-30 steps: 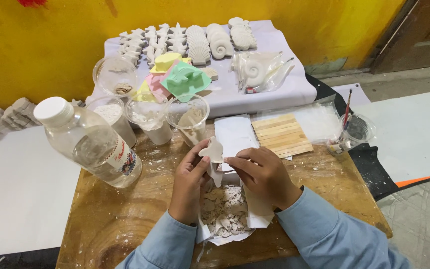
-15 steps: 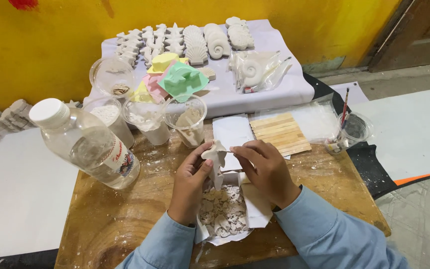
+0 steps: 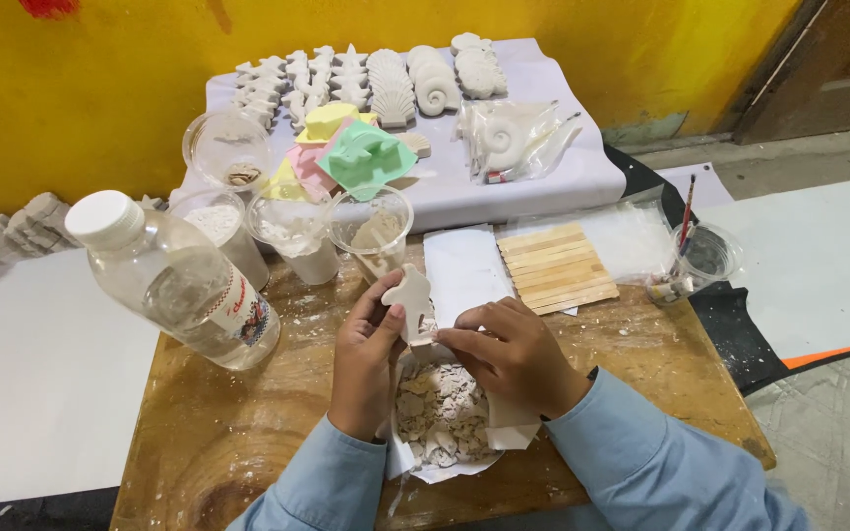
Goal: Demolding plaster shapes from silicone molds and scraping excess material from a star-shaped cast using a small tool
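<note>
Left hand (image 3: 366, 364) and right hand (image 3: 514, 354) both pinch a white plaster cast (image 3: 411, 307), held upright over a paper of broken plaster chips (image 3: 442, 413) on the wooden counter (image 3: 248, 423). Judged light, stiff, brittle (thin projections likely snap); best held by its thick body. Against the earlier frames, the cast sits marginally lower; the bottle (image 3: 179, 285) is unmoved.

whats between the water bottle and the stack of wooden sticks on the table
In the head view, between the water bottle and the wooden sticks stand three clear plastic cups of powder, then a white sheet.
</note>
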